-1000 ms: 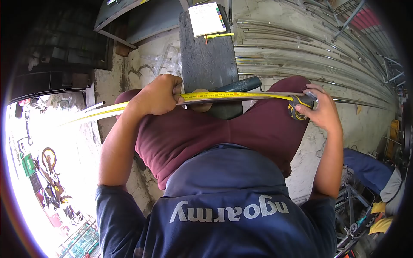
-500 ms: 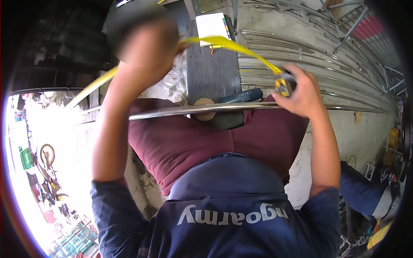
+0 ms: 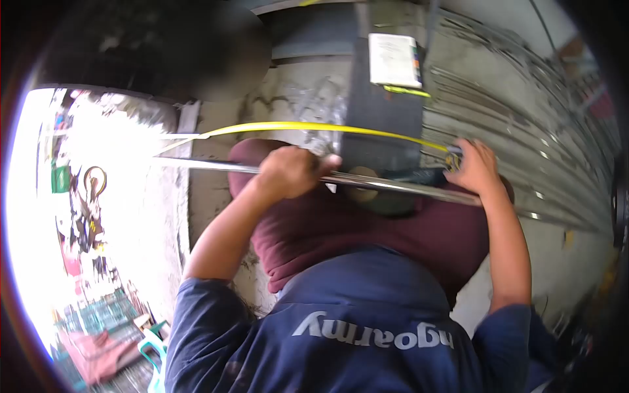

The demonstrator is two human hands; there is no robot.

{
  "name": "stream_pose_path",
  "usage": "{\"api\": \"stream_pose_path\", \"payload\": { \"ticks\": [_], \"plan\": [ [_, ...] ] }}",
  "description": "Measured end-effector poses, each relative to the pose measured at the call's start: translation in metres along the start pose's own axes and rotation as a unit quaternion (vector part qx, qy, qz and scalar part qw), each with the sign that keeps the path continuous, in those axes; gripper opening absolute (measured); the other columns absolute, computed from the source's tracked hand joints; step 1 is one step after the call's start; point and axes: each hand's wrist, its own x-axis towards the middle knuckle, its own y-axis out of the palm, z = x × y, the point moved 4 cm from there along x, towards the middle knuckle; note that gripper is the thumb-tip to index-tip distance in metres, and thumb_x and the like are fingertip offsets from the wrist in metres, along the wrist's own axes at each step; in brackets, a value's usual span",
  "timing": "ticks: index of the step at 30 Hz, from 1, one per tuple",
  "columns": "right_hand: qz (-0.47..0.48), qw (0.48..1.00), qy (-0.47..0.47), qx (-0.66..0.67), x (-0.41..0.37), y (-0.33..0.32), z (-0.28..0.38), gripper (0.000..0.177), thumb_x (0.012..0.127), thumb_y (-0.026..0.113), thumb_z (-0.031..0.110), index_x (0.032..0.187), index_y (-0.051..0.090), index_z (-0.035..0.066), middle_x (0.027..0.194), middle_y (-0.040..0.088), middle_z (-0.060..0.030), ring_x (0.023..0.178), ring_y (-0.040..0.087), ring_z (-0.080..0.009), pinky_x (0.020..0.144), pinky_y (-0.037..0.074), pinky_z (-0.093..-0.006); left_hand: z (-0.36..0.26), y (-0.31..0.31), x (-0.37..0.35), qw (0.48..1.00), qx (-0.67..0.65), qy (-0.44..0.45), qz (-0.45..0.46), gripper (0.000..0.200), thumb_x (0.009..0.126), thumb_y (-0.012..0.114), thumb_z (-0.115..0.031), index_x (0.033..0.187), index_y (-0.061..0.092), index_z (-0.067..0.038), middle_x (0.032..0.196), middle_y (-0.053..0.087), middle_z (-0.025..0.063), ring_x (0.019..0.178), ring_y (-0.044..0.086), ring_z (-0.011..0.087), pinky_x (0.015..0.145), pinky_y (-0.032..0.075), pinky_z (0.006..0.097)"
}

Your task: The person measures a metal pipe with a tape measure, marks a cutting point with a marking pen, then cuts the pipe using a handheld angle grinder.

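My left hand (image 3: 288, 171) is closed around a shiny metal tube (image 3: 406, 187) lying across my thighs. In my right hand (image 3: 478, 167) is a tape measure (image 3: 453, 158), held just above the tube's right part. Its yellow blade (image 3: 282, 126) is drawn out and arcs above the tube toward the bright left side. The blade's far end is lost in glare. Behind the tube, between my knees, a dark tool with a cylindrical body (image 3: 419, 175) and a round tan disc (image 3: 360, 191) is partly hidden.
A dark board (image 3: 383, 121) stretches ahead, bearing an open notebook (image 3: 393, 60) and a yellow pen (image 3: 407, 92). Long metal tubes (image 3: 498, 111) lie on the floor to the right. At left is a bright opening with a bicycle (image 3: 95, 182) and green crates (image 3: 98, 321).
My left hand has come down from the raised blade onto the tube. The blade now hangs lower in a long arc. The view has shifted, and my right hand still holds the tape measure.
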Motion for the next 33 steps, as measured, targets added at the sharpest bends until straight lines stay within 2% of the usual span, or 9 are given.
{"api": "stream_pose_path", "payload": {
  "ticks": [2,7,13,17,21,27,30,31,33],
  "plan": [
    [0.046,0.998,0.040,-0.009,0.002,-0.011,0.020,0.091,0.065,0.099,0.030,0.145,0.061,0.010,0.116,0.078,-0.0247,0.118,0.071,-0.0450,0.105,0.055,-0.0532,-0.011,0.009,0.004,0.999,-0.043,0.017,-0.026,0.073,0.113,0.049,-0.064,0.084,0.079,-0.004,0.082,0.074,0.0254,0.087,0.076,0.0475,0.083,0.059,0.0576],
    [0.047,0.997,0.003,-0.053,0.005,0.000,0.017,0.123,0.064,0.101,0.023,0.167,0.036,0.008,0.117,0.079,-0.0261,0.113,0.073,-0.0466,0.103,0.057,-0.0524,-0.011,0.015,-0.006,0.920,-0.040,0.198,-0.335,0.051,0.107,0.066,-0.051,0.101,0.070,0.000,0.099,0.069,0.0179,0.099,0.071,0.0396,0.089,0.058,0.0506],
    [0.098,0.994,0.038,-0.036,0.005,-0.007,0.043,0.128,0.067,0.101,0.029,0.171,0.030,0.004,0.121,0.077,-0.0289,0.114,0.075,-0.0448,0.105,0.056,-0.0515,-0.002,0.033,-0.018,0.924,-0.019,0.189,-0.331,0.047,0.106,0.068,-0.050,0.104,0.068,-0.002,0.101,0.065,0.0165,0.096,0.069,0.0386,0.088,0.058,0.0494],
    [0.053,0.997,0.032,-0.037,0.003,0.001,0.035,0.124,0.069,0.099,0.037,0.170,0.035,0.004,0.126,0.076,-0.0300,0.115,0.075,-0.0452,0.106,0.056,-0.0506,-0.003,0.029,-0.025,0.935,-0.016,0.191,-0.299,0.050,0.109,0.063,-0.052,0.102,0.067,-0.003,0.097,0.066,0.0192,0.092,0.070,0.0416,0.087,0.058,0.0509],
    [0.079,0.995,0.014,-0.055,0.007,-0.012,0.038,0.124,0.068,0.098,0.039,0.164,0.037,-0.011,0.111,0.081,-0.0252,0.108,0.077,-0.0449,0.105,0.058,-0.0466,-0.004,0.026,-0.021,0.964,-0.031,0.188,-0.186,0.053,0.109,0.061,-0.056,0.098,0.071,-0.005,0.084,0.071,0.0191,0.085,0.072,0.0444,0.079,0.058,0.0541],
    [0.166,0.984,0.007,-0.070,0.068,-0.010,0.068,0.127,0.068,0.099,0.043,0.164,0.036,-0.011,0.117,0.080,-0.0264,0.114,0.077,-0.0407,0.107,0.057,-0.0439,-0.012,0.020,-0.015,0.959,-0.006,0.228,-0.169,0.066,0.109,0.056,-0.065,0.092,0.069,-0.003,0.081,0.071,0.0201,0.078,0.073,0.0438,0.069,0.058,0.0544],
    [0.184,0.982,0.032,-0.038,0.096,0.004,0.085,0.135,0.071,0.099,0.050,0.169,0.029,-0.012,0.119,0.080,-0.0248,0.116,0.077,-0.0392,0.106,0.058,-0.0431,-0.015,0.018,-0.008,0.966,-0.010,0.219,-0.138,0.065,0.109,0.056,-0.064,0.096,0.069,-0.001,0.085,0.072,0.0208,0.084,0.073,0.0445,0.074,0.059,0.0546],
    [0.153,0.987,0.014,-0.055,0.102,0.015,0.087,0.136,0.075,0.097,0.051,0.172,0.024,-0.011,0.114,0.083,-0.0203,0.107,0.081,-0.0339,0.097,0.062,-0.0402,-0.014,0.020,-0.006,0.967,-0.016,0.221,-0.129,0.063,0.108,0.059,-0.062,0.096,0.067,-0.001,0.085,0.071,0.0221,0.085,0.072,0.0462,0.076,0.058,0.0555],
    [0.173,0.984,0.045,-0.011,0.107,0.036,0.086,0.136,0.076,0.097,0.053,0.172,0.024,-0.008,0.115,0.082,-0.0235,0.107,0.080,-0.0383,0.098,0.062,-0.0435,-0.011,0.016,-0.004,0.964,-0.020,0.252,-0.087,0.059,0.108,0.063,-0.058,0.099,0.068,0.000,0.086,0.071,0.0242,0.085,0.072,0.0477,0.079,0.059,0.0555]
  ]
}}
